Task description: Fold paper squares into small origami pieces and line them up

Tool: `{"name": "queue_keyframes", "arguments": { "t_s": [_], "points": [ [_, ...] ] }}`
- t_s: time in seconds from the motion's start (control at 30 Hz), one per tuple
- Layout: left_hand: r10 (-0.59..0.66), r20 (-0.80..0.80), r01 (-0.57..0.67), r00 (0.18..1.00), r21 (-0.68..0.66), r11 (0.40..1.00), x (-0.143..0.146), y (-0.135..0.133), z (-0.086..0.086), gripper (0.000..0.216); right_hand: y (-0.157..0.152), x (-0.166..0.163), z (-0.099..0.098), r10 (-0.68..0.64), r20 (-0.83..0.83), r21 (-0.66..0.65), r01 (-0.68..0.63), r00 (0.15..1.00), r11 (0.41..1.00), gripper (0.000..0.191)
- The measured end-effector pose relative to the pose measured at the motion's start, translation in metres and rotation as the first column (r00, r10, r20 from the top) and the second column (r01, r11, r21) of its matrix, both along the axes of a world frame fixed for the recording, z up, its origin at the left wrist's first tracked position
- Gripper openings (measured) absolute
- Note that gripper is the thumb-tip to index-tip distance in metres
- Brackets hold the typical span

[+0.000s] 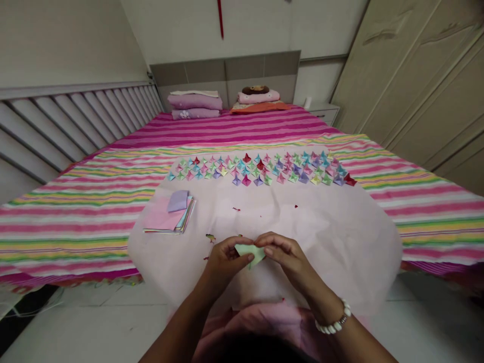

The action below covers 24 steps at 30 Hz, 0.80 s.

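My left hand [226,258] and my right hand [284,253] meet over the near edge of a pale pink sheet [340,237] spread on the bed. Together they pinch a small folded piece of light green paper [250,253], fingers closed on it from both sides. A white bead bracelet [335,322] is on my right wrist. To the left of my hands lies a stack of coloured square papers [168,216], pink and lilac on top. Further back, several small folded paper shapes [260,169] in many colours stand in rows.
The bed has a striped pink, green and yellow cover [75,212]. Folded bedding [194,104] and a pillow [259,98] lie at the headboard. A slatted rail [75,121] runs along the left, wardrobe doors [416,85] on the right. Tiny paper scraps [210,237] dot the sheet.
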<state>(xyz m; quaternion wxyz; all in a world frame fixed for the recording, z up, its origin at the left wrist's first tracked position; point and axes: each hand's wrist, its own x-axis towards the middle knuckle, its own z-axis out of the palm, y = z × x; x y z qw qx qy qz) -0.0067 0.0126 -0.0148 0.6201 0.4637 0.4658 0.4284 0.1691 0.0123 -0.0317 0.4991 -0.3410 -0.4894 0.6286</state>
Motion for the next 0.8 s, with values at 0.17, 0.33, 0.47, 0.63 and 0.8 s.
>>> {"name": "queue_keyframes", "arguments": {
  "t_s": [0.17, 0.33, 0.47, 0.63, 0.8],
  "points": [
    [0.013, 0.003, -0.014, 1.000, 0.041, 0.999, 0.004, 0.001, -0.002, 0.076, 0.001, -0.004, 0.000, -0.057, 0.096, -0.111, 0.068, 0.994, 0.991, 0.019],
    [-0.008, 0.048, 0.006, 0.999, 0.040, 0.999, 0.005, 0.003, -0.007, 0.055, 0.000, -0.005, 0.005, -0.148, 0.127, -0.062, 0.157, 0.981, 0.986, 0.019],
    [0.004, 0.013, -0.005, 1.000, 0.054, 0.999, 0.002, 0.004, -0.011, 0.016, -0.003, -0.007, 0.008, -0.167, 0.110, -0.056, 0.174, 0.980, 0.983, 0.019],
    [-0.024, 0.080, 0.022, 0.997, 0.023, 0.999, -0.003, 0.004, -0.013, 0.015, -0.004, -0.008, 0.013, -0.107, 0.030, -0.103, 0.109, 0.994, 0.989, 0.025],
    [-0.090, 0.200, 0.096, 0.976, -0.022, 0.995, -0.002, 0.004, -0.012, 0.022, -0.005, -0.010, 0.014, -0.043, -0.038, -0.217, 0.034, 0.998, 0.976, 0.026]
  ]
}}
